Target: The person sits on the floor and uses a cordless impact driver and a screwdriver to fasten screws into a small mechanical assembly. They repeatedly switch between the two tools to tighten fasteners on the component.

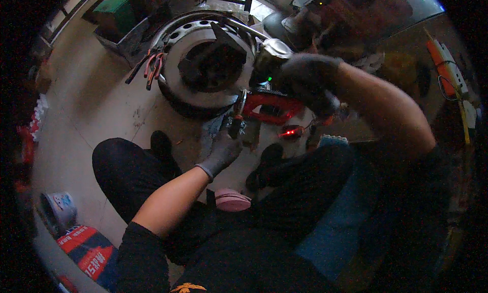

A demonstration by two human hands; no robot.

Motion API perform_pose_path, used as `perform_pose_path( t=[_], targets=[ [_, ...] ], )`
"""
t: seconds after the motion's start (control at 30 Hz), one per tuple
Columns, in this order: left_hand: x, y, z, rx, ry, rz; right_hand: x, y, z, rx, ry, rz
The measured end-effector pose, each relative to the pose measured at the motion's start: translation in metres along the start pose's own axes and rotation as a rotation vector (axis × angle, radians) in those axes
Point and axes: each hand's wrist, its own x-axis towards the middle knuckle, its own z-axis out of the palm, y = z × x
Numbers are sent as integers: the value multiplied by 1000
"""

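My left hand, in a grey glove, grips a hand tool with a dark and orange handle. The tool's metal end points up, away from me, beside the left edge of a red frame-like object. My right hand, in a dark glove, is blurred and reaches in from the right. It is close to a dark device with a small green light and a silver round-topped part. Whether it holds anything is hidden by shadow and blur.
A wheel rim lies ahead, with several pliers hung on its left edge. A small device with red lights is near my right foot. A box with a green item, a pail and a red-and-blue package stand left.
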Motion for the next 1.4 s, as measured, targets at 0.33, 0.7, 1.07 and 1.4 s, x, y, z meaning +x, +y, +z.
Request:
perform_pose_path(
  t=[0.33, 0.7, 1.07, 1.4],
  targets=[
    [3, 3, -4, -76, -130, -30, -57, -45, 85, 864, 387, -25],
    [-4, -4, -8, -166, -134, 145, -1, -31, -25, -491, -129, -176],
    [1, -9, -1, -54, -85, 77, -35, -13, 87, 496, 524, -266],
    [-3, -12, -8, 44, -69, 322, 4, -42, -26, -149, 35, -215]
  ],
)
